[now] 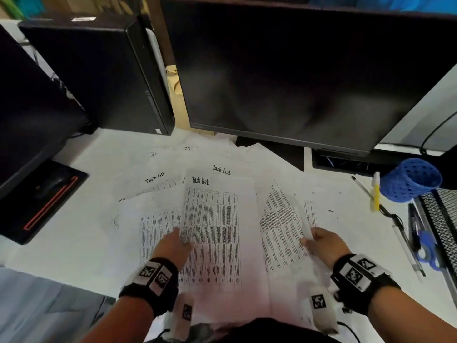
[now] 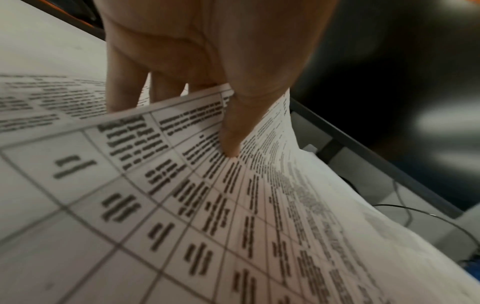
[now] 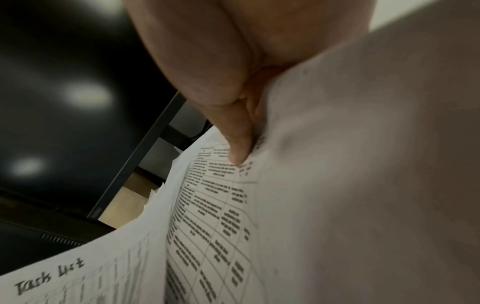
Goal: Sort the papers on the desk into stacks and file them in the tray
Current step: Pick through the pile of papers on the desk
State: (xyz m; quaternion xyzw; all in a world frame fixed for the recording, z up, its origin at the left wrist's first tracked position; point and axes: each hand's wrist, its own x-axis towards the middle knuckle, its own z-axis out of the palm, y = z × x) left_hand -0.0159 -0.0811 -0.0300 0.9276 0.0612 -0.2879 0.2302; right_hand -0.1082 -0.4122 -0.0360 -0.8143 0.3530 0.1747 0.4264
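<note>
Several printed sheets with tables, some headed "Task List", lie fanned over the white desk (image 1: 81, 184). My left hand (image 1: 179, 240) pinches the left edge of the middle Task List sheet (image 1: 215, 219), thumb on top and fingers (image 2: 124, 92) underneath; that same sheet (image 2: 182, 205) fills the left wrist view. My right hand (image 1: 315, 240) pinches a folded, lifted sheet (image 1: 279, 226) on the right; in the right wrist view its thumb presses the printed sheet (image 3: 213, 226). A black mesh tray (image 1: 442, 219) stands at the right edge.
A dark monitor (image 1: 309, 70) looms over the back of the desk, a black computer case (image 1: 99, 75) to its left. A blue pen cup (image 1: 410, 179), pens and blue scissors (image 1: 427, 251) lie at the right. A mouse on a black pad (image 1: 49, 191) sits left.
</note>
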